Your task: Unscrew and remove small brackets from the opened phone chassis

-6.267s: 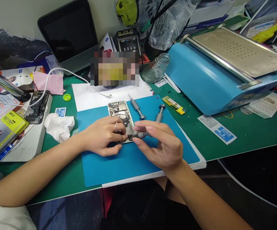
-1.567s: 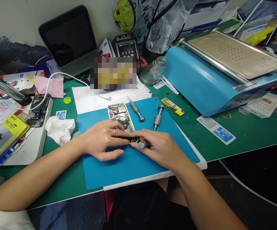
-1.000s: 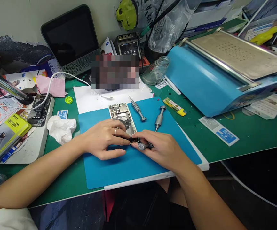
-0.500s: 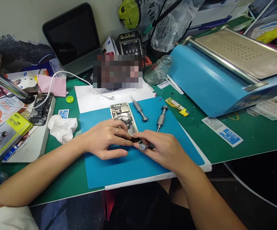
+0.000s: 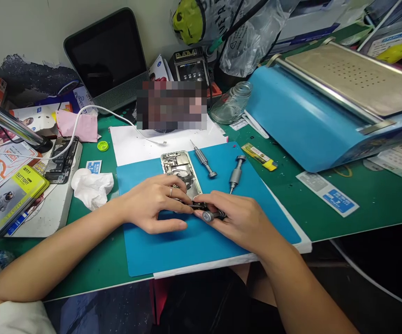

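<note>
An opened phone (image 5: 179, 168) lies on a blue mat (image 5: 194, 241) with its inner parts showing. My left hand (image 5: 154, 206) rests on the phone's near half, fingers curled and pressed on it, a ring on one finger. My right hand (image 5: 241, 218) is closed round a grey screwdriver (image 5: 212, 215), held low and nearly flat against the phone's near end. The tip and the phone's near edge are hidden by my fingers. Two more screwdrivers (image 5: 204, 160) (image 5: 236, 173) lie on the mat beyond my hands.
A big blue machine (image 5: 312, 116) fills the right back. A glass jar (image 5: 231, 103), a yellow part (image 5: 258, 156) and a label (image 5: 328, 193) lie near it. At left are crumpled tissue (image 5: 91, 186), a second opened phone (image 5: 61, 158) with a white cable, a yellow battery box (image 5: 9, 195) and a dark tablet (image 5: 108, 55).
Since six seconds ago my right hand has come down from above the phone to its near end with the screwdriver. Over the last second both hands have stayed in place.
</note>
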The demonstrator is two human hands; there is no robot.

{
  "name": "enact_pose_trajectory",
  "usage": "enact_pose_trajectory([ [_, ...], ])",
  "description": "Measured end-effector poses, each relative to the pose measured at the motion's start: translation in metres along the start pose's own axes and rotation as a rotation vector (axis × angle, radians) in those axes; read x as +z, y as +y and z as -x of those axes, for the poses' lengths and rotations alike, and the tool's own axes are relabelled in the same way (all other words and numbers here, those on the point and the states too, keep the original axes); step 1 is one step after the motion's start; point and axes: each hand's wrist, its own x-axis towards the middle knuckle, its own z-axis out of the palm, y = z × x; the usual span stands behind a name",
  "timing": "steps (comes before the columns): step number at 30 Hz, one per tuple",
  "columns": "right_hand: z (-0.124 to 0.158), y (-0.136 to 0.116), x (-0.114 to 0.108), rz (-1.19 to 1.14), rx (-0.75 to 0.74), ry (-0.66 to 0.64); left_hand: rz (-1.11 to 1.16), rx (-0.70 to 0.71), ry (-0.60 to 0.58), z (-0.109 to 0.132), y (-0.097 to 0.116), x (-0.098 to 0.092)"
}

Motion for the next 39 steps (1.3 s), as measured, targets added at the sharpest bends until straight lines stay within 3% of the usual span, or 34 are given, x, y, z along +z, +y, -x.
enact_pose_trajectory([
  [8,-0.0011,-0.0019,-0.0007,0.0,-0.005,0.014,0.075,-0.016,0.081,-0.0009,-0.0002,-0.001],
  [32,-0.0017,-0.0034,0.0004,0.054,0.001,0.086,0.177,-0.05,0.115,-0.0028,-0.0019,-0.0044],
  [39,-0.0031,-0.0051,-0.0015,0.03,0.042,0.071,0.114,-0.041,0.177,-0.0017,-0.005,-0.0014],
])
